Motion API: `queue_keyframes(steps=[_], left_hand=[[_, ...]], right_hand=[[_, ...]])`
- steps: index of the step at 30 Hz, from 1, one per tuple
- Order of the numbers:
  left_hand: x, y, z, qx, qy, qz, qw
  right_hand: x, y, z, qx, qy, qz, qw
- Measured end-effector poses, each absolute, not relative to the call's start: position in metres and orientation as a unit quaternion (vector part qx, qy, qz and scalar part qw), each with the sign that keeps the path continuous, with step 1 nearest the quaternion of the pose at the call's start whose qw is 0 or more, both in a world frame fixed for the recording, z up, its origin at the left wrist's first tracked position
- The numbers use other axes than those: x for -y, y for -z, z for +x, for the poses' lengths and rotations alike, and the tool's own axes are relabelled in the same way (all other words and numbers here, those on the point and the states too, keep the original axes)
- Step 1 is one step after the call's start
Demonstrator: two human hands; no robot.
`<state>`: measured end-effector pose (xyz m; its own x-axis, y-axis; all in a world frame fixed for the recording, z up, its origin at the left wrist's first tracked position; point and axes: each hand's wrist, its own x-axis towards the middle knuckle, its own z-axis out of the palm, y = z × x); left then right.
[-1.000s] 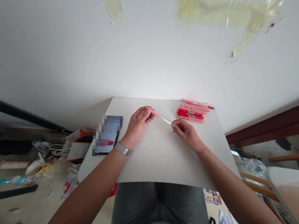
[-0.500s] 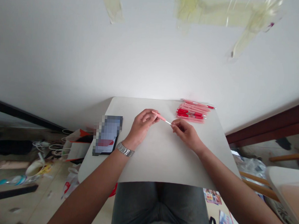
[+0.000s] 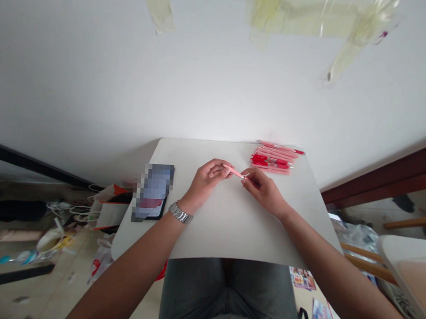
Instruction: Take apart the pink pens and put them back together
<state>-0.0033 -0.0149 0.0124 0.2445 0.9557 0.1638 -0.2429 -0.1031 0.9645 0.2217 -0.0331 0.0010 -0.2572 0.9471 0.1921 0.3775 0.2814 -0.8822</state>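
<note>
A pink pen barrel (image 3: 234, 171) slants above the white table (image 3: 227, 222), its left end between the thumb and fingers of my left hand (image 3: 210, 176). My right hand (image 3: 263, 188) pinches at the barrel's right end, where a short whitish bit of refill (image 3: 244, 177) shows by the fingertips. Most of the refill is out of sight. A small reddish patch shows under my right fingers, too small to name. Beyond my right hand lies a pile of pink and red pens (image 3: 273, 158).
A phone (image 3: 154, 189), partly pixelated, lies on the table's left side. A white wall (image 3: 210, 83) with yellowed tape rises behind the table. Bags (image 3: 104, 254) and a bottle (image 3: 22, 256) are on the floor to the left; a white chair (image 3: 408, 250) stands right.
My two hands have come closer together, the left moving right with the barrel. The length of white refill showing between them has become much shorter.
</note>
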Motion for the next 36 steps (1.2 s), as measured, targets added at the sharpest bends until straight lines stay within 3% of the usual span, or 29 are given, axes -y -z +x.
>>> queue_keyframes(steps=[21,36], left_hand=[[0.0167,-0.0127,-0.0025,-0.339,-0.504,0.549,0.574],[0.0156,-0.0087,-0.0014,-0.336,-0.506,0.544,0.579]], right_hand=[[0.0326,0.0014,0.2224,0.68,-0.389,-0.46,0.417],[0.0344,-0.0009,0.2247,0.716,-0.297,-0.506,0.377]])
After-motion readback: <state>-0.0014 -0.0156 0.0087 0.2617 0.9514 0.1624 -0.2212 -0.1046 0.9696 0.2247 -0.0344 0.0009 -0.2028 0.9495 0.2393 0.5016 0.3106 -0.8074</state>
